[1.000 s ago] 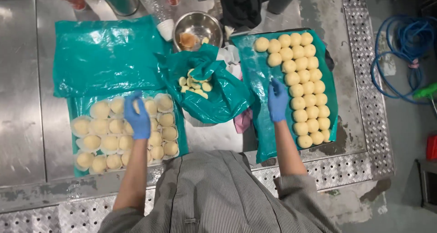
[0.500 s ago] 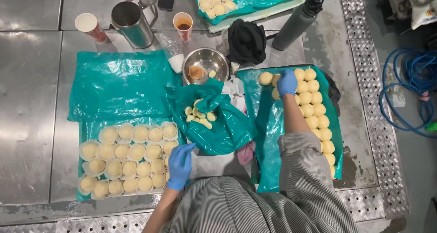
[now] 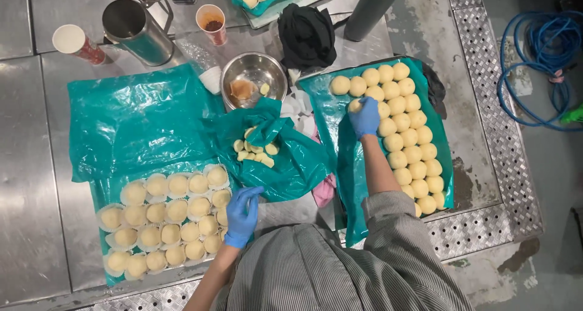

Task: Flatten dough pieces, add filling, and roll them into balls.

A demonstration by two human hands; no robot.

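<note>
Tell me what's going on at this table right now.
A person in blue gloves works over a steel table. The right hand closes on a dough ball at the top of the rows on the right green-lined tray. The left hand rests at the edge of the dough balls in paper cups on the left. Between them lie dough scraps on a crumpled green sheet.

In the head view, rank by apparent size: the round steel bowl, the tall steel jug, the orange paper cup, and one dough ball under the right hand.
1. Round steel bowl
2. Tall steel jug, slightly smaller
3. Orange paper cup
4. Dough ball, partly covered by the right hand
</note>
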